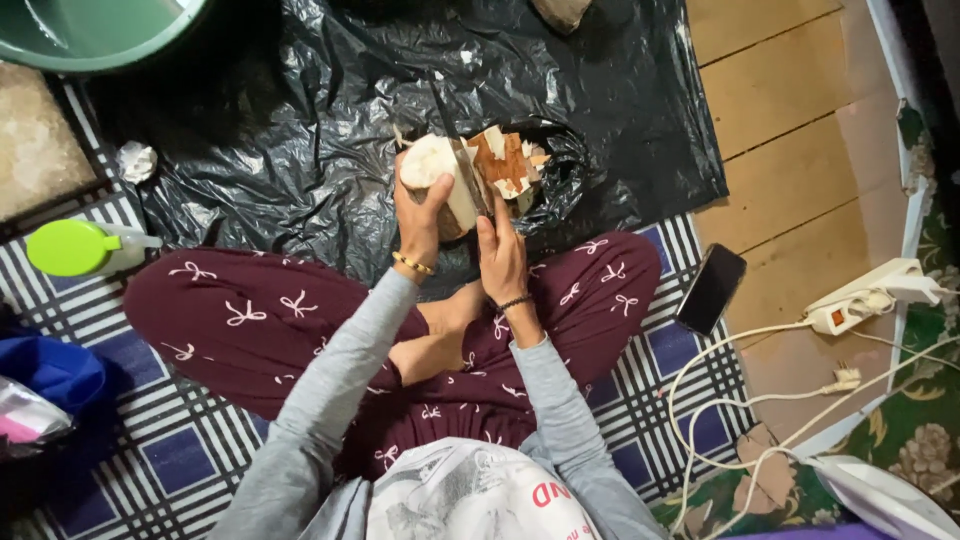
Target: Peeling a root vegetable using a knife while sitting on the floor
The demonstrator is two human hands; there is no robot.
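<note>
Pale peeled cassava root (432, 172) stands tilted in my left hand (418, 215), gripped closed; my right hand (500, 255) clasps a knife (462, 165), its blade lying along the root's length.

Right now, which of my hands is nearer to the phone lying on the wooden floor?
Right. The right hand grips the knife just left of the phone in the picture, while the left hand, holding the peeled cassava root, sits farther away on the other side.
</note>
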